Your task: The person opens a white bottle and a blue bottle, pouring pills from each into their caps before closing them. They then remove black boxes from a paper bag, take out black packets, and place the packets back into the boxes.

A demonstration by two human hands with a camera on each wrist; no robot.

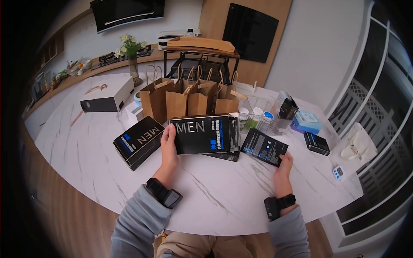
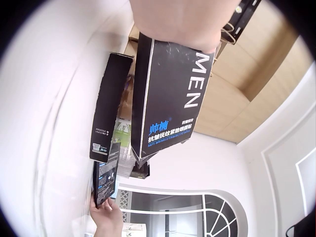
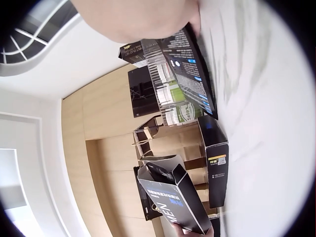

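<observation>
In the head view my left hand (image 1: pixel 169 150) grips the left end of a black box (image 1: pixel 193 139) marked MEN, raised above the table. The right wrist view shows that box's far end open, its flap standing out and something dark inside the mouth. My right hand (image 1: pixel 284 165) pinches a flat black packet (image 1: pixel 264 147) with white and blue print at its right edge, tilted just right of the box. Behind the held box, partly hidden, another black box (image 3: pixel 216 163) lies on the table. A further MEN box (image 1: pixel 140 142) lies left of my left hand.
Several brown paper bags (image 1: pixel 176 101) with clothespins stand behind the boxes. Right of them is a clear divided organizer (image 1: pixel 275 124) with small tubs. A small black box (image 1: pixel 317 143), a timer (image 1: pixel 338 173) and a white box (image 1: pixel 107 94) are also on the marble table (image 1: pixel 202 193).
</observation>
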